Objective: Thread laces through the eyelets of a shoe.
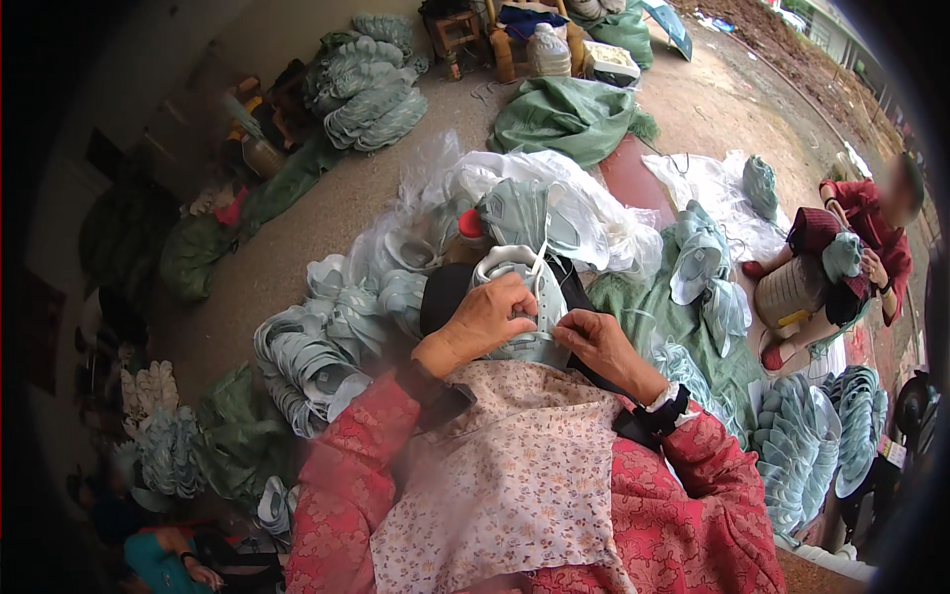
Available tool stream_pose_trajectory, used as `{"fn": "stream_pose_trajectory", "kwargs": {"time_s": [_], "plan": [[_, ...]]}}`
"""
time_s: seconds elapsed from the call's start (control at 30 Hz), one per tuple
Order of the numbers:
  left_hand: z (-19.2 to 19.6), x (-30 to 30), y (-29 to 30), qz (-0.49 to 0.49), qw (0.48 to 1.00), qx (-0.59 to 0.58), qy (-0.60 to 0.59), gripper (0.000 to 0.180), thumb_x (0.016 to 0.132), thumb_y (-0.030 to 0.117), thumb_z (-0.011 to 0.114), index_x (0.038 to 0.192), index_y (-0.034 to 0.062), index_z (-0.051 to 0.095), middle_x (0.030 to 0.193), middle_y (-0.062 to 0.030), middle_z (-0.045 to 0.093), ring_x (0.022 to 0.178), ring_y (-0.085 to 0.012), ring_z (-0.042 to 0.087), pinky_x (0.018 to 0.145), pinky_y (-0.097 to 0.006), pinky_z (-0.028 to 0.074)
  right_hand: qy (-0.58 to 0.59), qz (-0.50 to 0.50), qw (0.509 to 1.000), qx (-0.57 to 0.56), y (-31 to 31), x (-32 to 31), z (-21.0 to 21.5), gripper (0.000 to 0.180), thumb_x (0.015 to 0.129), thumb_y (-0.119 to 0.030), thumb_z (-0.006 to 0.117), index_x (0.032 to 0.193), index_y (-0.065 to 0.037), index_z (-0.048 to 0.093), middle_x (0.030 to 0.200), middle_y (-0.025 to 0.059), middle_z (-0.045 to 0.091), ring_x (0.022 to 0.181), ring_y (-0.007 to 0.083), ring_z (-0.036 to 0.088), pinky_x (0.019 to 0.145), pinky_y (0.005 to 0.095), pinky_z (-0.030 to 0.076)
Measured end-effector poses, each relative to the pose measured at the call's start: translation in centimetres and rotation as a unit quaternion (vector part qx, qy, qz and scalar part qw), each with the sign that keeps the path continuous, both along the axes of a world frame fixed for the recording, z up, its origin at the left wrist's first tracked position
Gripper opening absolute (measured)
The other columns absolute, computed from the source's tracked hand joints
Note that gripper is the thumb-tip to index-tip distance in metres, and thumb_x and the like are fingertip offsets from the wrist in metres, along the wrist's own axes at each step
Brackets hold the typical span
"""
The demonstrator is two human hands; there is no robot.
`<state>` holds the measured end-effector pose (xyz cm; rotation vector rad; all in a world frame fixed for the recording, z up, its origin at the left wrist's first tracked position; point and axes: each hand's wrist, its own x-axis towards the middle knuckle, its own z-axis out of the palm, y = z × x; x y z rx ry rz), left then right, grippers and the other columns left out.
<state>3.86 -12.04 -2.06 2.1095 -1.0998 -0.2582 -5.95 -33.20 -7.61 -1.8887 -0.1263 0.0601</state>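
A pale blue-grey shoe upper (546, 292) with eyelets and a white inner rim lies in front of me, on something black above my apron. A white lace (540, 259) runs along its opening. My left hand (487, 315) rests over the left side of the upper, its fingers curled against it. My right hand (600, 343) is closed in a pinch at the upper's right lower edge. What lies between its fingertips is too small to make out. Just beyond sits another pale upper (529, 213), beside a round red-topped thing (471, 224).
Stacks of pale uppers (315, 361) lie to my left and more stacks (797, 445) to my right. Green sacking (569, 119) and clear plastic (618, 238) spread beyond. At the right sits a co-worker (876, 247) holding a pale upper; another person (163, 564) is at the lower left.
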Motion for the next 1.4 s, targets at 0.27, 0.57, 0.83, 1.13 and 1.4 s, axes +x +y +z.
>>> {"fn": "stream_pose_trajectory", "kwargs": {"time_s": [0.27,0.57,0.83,1.13,1.4], "plan": [[-1.1,0.4,0.0,-0.036,0.999,-0.009,-0.024,0.014,0.075,0.010,0.076,0.087,0.0052,0.071,0.082,-0.0042,0.053,0.073,-0.0179,0.057,0.066,-0.032,0.046,-0.019,0.028,0.999,-0.016,0.2,-0.8,0.1,0.018,0.094,-0.013,0.063,0.100,0.003,0.069,0.083,0.0073,0.068,0.075,0.0140,0.061,0.071,0.0300,0.050],[-1.7,0.6,-0.2,-0.035,0.999,-0.019,0.019,0.011,0.075,0.009,0.077,0.084,0.0054,0.075,0.082,-0.0040,0.051,0.077,-0.0183,0.055,0.067,-0.031,0.044,0.093,-0.025,0.993,0.065,0.9,-0.7,1.2,0.020,0.091,-0.013,0.061,0.096,0.005,0.069,0.082,0.0024,0.066,0.070,0.0107,0.058,0.066,0.0297,0.050],[-1.9,0.6,-0.2,-0.039,0.998,-0.016,0.040,0.010,0.074,0.009,0.077,0.083,0.0055,0.075,0.082,-0.0039,0.051,0.078,-0.0183,0.056,0.068,-0.031,0.044,-0.189,-0.067,0.962,-0.186,2.4,-0.5,-0.4,0.013,0.086,-0.016,0.066,0.084,-0.004,0.065,0.073,0.0071,0.064,0.065,0.0265,0.066,0.061,0.0391,0.051],[0.3,0.6,-0.5,-0.142,0.961,0.020,-0.235,0.011,0.073,0.014,0.075,0.084,0.0110,0.075,0.083,-0.0043,0.057,0.092,-0.0256,0.059,0.080,-0.038,0.046,-0.148,0.083,0.947,-0.272,-0.1,2.3,6.5,0.056,0.076,-0.027,0.081,0.125,-0.014,0.056,0.091,0.0103,0.066,0.090,0.0328,0.067,0.075,0.0450,0.052],[-0.4,2.1,-0.3,-0.143,0.987,0.059,-0.032,0.014,0.075,0.013,0.074,0.089,0.0090,0.075,0.094,-0.0065,0.064,0.099,-0.0252,0.060,0.089,-0.033,0.048,-0.160,0.179,0.917,-0.319,-0.8,5.2,6.3,0.052,0.069,-0.029,0.086,0.109,-0.013,0.056,0.094,0.0074,0.068,0.089,0.0316,0.067,0.075,0.0440,0.046]]}}
